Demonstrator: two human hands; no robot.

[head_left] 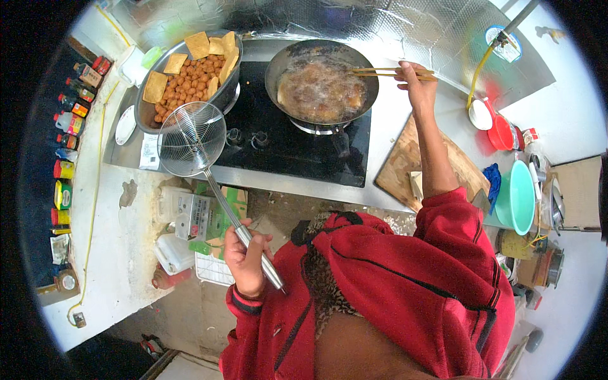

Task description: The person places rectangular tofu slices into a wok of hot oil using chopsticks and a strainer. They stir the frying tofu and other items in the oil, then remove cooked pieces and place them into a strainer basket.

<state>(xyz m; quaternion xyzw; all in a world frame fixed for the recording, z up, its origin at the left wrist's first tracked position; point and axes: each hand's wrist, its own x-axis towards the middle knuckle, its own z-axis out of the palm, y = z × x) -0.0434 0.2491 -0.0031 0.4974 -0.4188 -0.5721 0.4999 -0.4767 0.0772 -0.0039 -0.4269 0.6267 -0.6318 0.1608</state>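
In my left hand [247, 259] is the metal handle of a wire spider strainer [192, 139]. Its round mesh looks bare and overlaps the near edge of a large metal basin [142, 111]. That basin holds many browned balls [187, 85] and several flat golden fried pieces [197, 45]. My right hand [418, 85] grips a pair of wooden chopsticks [380, 72], their tips over the right side of a dark wok [273, 78]. Bubbling oil [323, 85] fills the wok around browned pieces, which froth partly hides.
The wok stands on a black glass gas hob [304, 161] with knobs at the front. Right of it lies a wooden cutting board [399, 161] with pale pieces [416, 184]. A green basin [517, 197] and red bowl [500, 133] stand farther right. Bottles and jars [71, 123] line the left ledge.
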